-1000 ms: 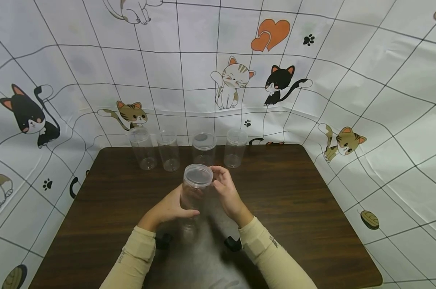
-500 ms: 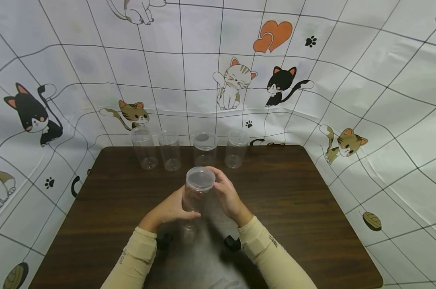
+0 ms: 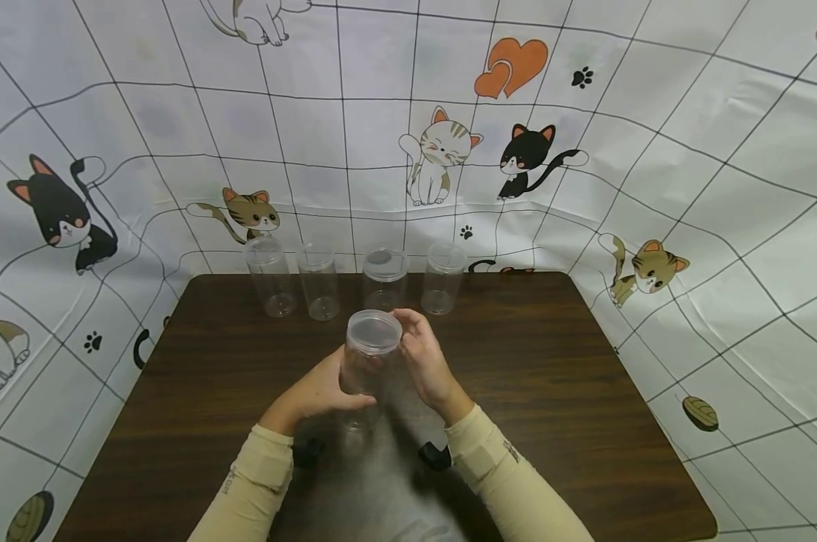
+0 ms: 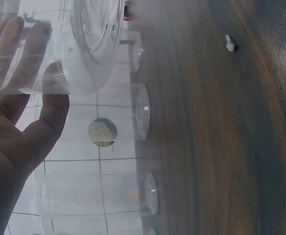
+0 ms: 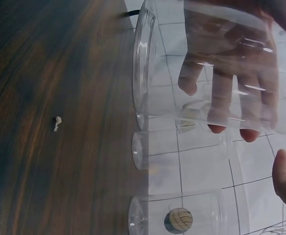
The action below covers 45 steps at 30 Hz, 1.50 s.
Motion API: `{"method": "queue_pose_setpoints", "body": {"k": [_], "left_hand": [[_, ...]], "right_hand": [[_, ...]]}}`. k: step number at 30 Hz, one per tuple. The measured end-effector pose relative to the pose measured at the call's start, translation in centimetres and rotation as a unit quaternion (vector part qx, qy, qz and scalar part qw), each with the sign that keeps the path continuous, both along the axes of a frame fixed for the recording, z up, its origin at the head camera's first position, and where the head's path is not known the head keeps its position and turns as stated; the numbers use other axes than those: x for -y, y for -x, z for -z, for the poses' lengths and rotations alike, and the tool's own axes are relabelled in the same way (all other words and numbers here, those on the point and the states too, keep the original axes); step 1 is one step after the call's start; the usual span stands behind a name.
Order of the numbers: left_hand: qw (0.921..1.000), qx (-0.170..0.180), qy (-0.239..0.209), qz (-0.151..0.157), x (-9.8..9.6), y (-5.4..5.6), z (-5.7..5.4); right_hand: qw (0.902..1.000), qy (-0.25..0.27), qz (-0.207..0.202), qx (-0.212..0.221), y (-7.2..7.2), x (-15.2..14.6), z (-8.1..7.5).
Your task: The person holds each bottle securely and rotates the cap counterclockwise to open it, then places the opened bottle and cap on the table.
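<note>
A clear plastic jar [image 3: 364, 376] with a translucent screw lid [image 3: 374, 332] stands tall over the middle of the table, leaning slightly. My left hand [image 3: 321, 388] grips its body from the left, thumb across the near side; in the left wrist view its fingers [image 4: 33, 54] show through the clear wall. At the lid's right edge, my right hand [image 3: 430, 365] holds the rim with curled fingers and thumb. In the right wrist view, the jar's bottom rim [image 5: 142, 63] is raised over the tabletop, and the lid is out of frame.
Several clear jars [image 3: 318, 286] stand in a row along the back of the brown wooden table [image 3: 530, 391]; one with a lid [image 3: 385, 265] is directly behind the held jar. A small white bit [image 4: 230, 43] lies on the wood. A cat-patterned sheet [image 3: 354, 150] hangs behind.
The jar and lid shift slightly, dipping nearer and then back. The right fingers and thumb move a little along the lid's rim. The left hand keeps its grip.
</note>
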<state>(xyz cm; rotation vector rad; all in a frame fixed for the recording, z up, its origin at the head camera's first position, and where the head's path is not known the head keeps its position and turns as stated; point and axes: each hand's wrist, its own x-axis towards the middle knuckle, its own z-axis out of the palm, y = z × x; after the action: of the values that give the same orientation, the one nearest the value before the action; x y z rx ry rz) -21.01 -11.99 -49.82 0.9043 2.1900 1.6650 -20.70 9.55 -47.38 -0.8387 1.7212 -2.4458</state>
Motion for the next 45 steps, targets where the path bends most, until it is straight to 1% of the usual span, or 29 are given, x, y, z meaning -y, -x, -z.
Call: {"method": "queue_pose_setpoints", "body": {"k": [4,8,12,16,19,23,26,27,29,32,34,38,43,45], "left_hand": [[1.0,0.003,0.005,0.0,0.3,0.0,-0.1],[0.9998,-0.001,0.018,0.001,0.3,0.0,-0.3],[0.9998,0.0,0.019,0.006,0.2,-0.1,-0.4],[0.9998,0.01,0.01,0.017,0.1,-0.3,-0.3],[0.9995,0.016,0.008,0.027,-0.1,-0.5,-0.3],[0.9995,0.011,0.012,0.028,-0.3,-0.7,-0.2],[0.9996,0.008,0.009,0.027,-0.3,-0.7,-0.2],[0.9996,0.007,0.006,0.027,-0.2,-0.7,-0.1],[0.9997,0.004,0.001,0.025,-0.1,-0.7,-0.2],[0.9998,0.002,-0.007,0.02,0.1,-0.6,-0.2],[0.9998,0.004,-0.011,0.016,0.2,-0.6,-0.4],[0.9998,0.011,-0.012,0.014,0.3,-0.5,-0.6],[0.9997,0.012,-0.007,0.019,0.2,-0.6,-0.7],[0.9997,0.014,-0.007,0.02,0.1,-0.7,-0.8]], "right_hand": [[0.9991,-0.018,0.026,-0.028,-0.3,0.0,0.0],[0.9986,-0.023,0.023,-0.042,-0.3,0.1,0.1],[0.9986,-0.026,0.014,-0.045,-0.4,0.1,0.0],[0.9985,-0.023,-0.009,-0.048,-0.2,-0.1,0.0],[0.9976,-0.024,-0.036,-0.055,0.0,-0.2,-0.1],[0.9953,-0.023,-0.076,-0.055,0.2,-0.4,-0.2],[0.9944,-0.012,-0.096,-0.043,0.3,-0.4,-0.3],[0.9946,-0.008,-0.096,-0.038,0.2,-0.4,-0.3],[0.9962,-0.001,-0.081,-0.033,0.0,-0.4,-0.2],[0.9987,0.009,-0.041,-0.028,-0.3,-0.4,-0.1],[0.9995,0.008,-0.013,-0.029,-0.5,-0.4,0.1],[0.9992,-0.006,0.017,-0.035,-0.9,-0.2,0.1],[0.9984,-0.023,0.026,-0.044,-0.9,-0.1,0.1],[0.9986,-0.023,0.017,-0.044,-0.8,-0.2,0.1]]}}
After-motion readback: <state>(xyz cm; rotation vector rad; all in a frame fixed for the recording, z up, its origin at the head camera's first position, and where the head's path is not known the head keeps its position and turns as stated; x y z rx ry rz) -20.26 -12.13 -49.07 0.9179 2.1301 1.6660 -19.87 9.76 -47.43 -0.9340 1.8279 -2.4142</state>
